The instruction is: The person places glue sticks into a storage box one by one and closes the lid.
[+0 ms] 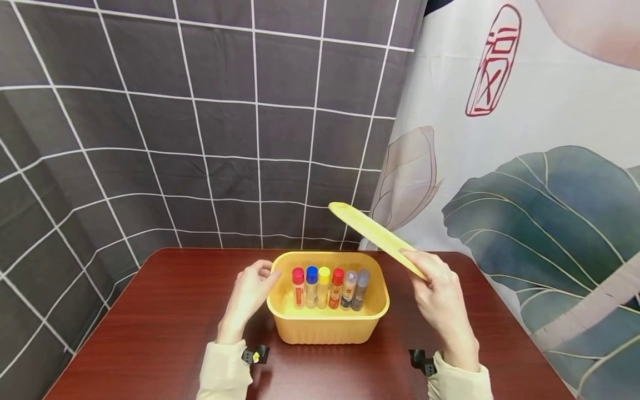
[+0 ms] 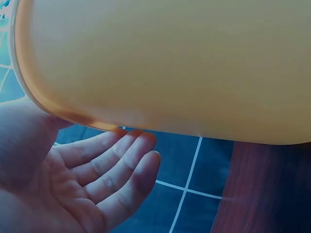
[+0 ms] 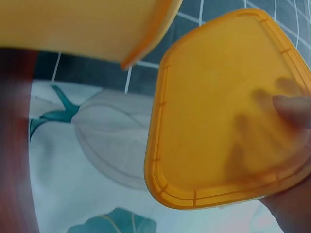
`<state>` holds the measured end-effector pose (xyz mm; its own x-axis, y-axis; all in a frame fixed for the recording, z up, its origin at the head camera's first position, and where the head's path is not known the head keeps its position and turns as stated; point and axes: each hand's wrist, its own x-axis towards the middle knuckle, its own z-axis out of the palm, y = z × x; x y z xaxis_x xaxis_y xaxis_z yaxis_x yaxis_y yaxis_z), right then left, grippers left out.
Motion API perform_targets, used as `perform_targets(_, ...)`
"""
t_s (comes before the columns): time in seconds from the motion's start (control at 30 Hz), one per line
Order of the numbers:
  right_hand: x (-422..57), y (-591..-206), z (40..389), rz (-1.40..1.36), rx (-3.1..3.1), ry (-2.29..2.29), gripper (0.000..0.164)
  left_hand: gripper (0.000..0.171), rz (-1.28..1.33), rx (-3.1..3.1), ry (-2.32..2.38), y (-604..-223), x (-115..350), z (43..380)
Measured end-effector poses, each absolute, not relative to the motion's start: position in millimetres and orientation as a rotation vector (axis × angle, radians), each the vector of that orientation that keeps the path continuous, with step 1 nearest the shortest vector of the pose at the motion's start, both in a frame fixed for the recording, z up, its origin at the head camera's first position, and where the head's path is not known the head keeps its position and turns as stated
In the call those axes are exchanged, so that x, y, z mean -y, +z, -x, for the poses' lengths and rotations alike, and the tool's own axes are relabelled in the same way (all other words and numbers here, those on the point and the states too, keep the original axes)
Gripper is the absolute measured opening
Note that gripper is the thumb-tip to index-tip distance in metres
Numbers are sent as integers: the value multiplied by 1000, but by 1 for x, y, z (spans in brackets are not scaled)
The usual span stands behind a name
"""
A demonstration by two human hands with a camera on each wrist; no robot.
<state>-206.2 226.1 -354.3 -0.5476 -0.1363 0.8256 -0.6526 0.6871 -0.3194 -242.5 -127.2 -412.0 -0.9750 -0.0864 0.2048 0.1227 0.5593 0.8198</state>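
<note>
A yellow plastic box [image 1: 327,330] stands on the table without its lid. Inside it, several glue sticks [image 1: 323,289] stand upright in a row, with red, blue, yellow and greyish caps. My left hand [image 1: 248,290] is at the box's left end, its thumb by the rim; in the left wrist view, the loosely bent fingers [image 2: 129,194] lie along or just beside the wall, and the thumb tip is hidden. My right hand [image 1: 440,291] grips the yellow lid [image 1: 375,233] by one end, raised and tilted to the right of the box. The lid's ridged underside shows in the right wrist view.
The dark red wooden table [image 1: 165,322] extends on both sides of the box. Behind it hangs a grey cloth [image 1: 215,128] with white grid lines. A white cloth [image 1: 450,166] with a leaf and flower print hangs at the right.
</note>
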Motion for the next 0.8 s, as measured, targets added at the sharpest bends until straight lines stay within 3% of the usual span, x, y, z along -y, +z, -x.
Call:
perform_targets(0.5, -196, -357, 207, -838, 2118, 707, 41, 28, 72, 2586, -1309, -408, 128, 243)
perform_targets(0.8, -183, -359, 207, -959, 2125, 672, 56, 25, 82, 2558, -1246, -403, 131, 245)
